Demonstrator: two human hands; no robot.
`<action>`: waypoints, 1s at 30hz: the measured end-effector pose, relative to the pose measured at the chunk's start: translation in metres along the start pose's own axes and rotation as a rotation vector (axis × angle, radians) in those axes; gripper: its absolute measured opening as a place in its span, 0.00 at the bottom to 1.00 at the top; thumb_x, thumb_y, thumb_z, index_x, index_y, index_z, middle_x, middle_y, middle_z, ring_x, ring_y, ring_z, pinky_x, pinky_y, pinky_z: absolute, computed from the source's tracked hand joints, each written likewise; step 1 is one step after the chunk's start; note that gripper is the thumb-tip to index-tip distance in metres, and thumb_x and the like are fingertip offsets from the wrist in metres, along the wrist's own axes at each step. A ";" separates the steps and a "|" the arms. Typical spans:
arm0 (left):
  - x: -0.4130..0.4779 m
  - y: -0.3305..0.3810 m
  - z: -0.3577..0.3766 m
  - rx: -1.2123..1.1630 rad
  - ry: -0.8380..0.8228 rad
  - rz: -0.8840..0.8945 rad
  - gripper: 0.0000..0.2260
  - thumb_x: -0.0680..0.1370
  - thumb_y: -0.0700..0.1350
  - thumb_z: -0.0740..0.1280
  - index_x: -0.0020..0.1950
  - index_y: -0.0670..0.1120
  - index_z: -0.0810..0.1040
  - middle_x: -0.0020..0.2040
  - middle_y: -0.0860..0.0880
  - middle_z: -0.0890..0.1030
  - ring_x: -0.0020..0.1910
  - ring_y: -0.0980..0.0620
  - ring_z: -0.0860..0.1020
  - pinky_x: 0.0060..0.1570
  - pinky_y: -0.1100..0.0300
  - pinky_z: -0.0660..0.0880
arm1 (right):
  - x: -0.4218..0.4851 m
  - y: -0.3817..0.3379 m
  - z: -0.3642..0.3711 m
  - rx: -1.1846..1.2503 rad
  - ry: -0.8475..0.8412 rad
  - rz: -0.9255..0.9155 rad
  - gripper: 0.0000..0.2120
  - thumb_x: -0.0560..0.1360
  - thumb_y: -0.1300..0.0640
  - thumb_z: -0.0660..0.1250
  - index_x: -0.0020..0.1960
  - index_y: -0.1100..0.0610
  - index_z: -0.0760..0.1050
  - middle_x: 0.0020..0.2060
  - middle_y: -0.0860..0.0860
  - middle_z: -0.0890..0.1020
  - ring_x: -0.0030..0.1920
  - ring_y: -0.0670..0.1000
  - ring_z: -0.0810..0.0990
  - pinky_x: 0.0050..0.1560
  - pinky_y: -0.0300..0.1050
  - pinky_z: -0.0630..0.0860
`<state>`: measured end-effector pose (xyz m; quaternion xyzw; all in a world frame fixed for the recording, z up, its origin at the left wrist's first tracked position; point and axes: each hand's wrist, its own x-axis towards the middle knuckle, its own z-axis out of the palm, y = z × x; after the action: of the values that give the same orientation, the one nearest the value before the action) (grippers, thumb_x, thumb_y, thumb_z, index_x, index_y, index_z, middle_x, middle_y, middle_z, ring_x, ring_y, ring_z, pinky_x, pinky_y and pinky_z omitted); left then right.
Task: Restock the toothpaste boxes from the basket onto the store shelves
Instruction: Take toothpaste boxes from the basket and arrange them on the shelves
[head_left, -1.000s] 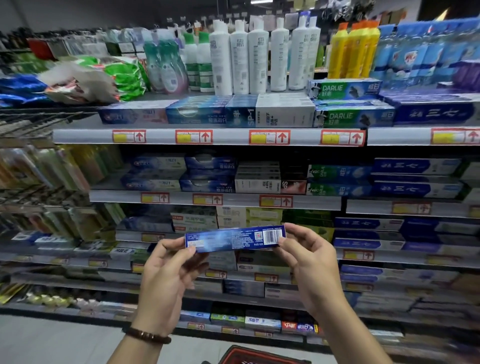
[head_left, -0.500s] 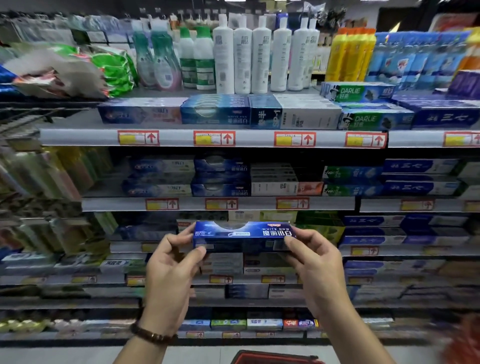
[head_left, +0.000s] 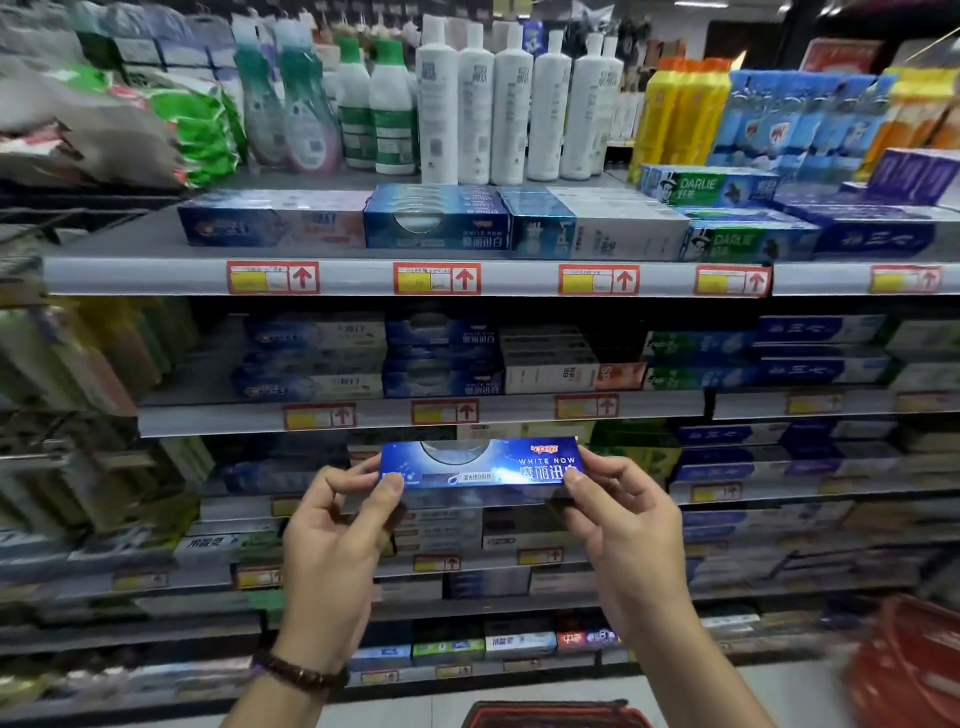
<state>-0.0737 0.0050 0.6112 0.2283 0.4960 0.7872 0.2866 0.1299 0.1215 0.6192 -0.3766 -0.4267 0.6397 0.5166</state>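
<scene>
My left hand (head_left: 337, 540) and right hand (head_left: 623, 525) pinch ends of White Now box (head_left: 480, 464). Keep level, slide onto matching blue stack (head_left: 444, 364), label facing out.

A tall shelving unit (head_left: 156, 275) fills the view, its grey tiers stepping down toward a pale floor (head_left: 405, 714). Red-framed price tags (head_left: 436, 279) with yellow panels and up-arrows line the tier edges. White bottles (head_left: 475, 104), green-capped bottles (head_left: 389, 104) and yellow bottles (head_left: 675, 114) stand upright on the top tier. At the left, a dark wire rack (head_left: 78, 218) carries blurred soft packets. Beyond the top tier the room is dim, with a ceiling light (head_left: 696, 4) overhead.
</scene>
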 end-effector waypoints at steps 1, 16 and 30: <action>0.001 -0.001 0.001 0.019 0.012 0.009 0.27 0.55 0.67 0.85 0.41 0.51 0.81 0.62 0.46 0.84 0.54 0.47 0.83 0.46 0.62 0.82 | 0.003 0.001 0.000 -0.001 -0.004 0.006 0.09 0.76 0.65 0.74 0.56 0.63 0.83 0.52 0.59 0.88 0.59 0.62 0.86 0.64 0.65 0.81; 0.024 -0.023 0.020 0.065 0.168 0.136 0.17 0.70 0.45 0.77 0.58 0.45 0.81 0.61 0.47 0.86 0.63 0.45 0.83 0.60 0.57 0.81 | 0.054 0.013 0.004 -0.134 -0.077 -0.099 0.08 0.80 0.64 0.73 0.57 0.55 0.85 0.52 0.50 0.89 0.55 0.51 0.88 0.61 0.55 0.83; 0.090 -0.035 0.019 0.179 0.159 0.121 0.12 0.78 0.43 0.74 0.60 0.52 0.86 0.59 0.51 0.87 0.62 0.50 0.84 0.68 0.45 0.77 | 0.102 0.020 0.033 -0.220 -0.032 -0.193 0.12 0.78 0.63 0.76 0.58 0.50 0.86 0.50 0.44 0.89 0.54 0.44 0.87 0.58 0.43 0.83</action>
<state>-0.1196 0.0900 0.5936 0.2193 0.5709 0.7711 0.1770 0.0738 0.2146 0.6082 -0.3779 -0.5366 0.5423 0.5245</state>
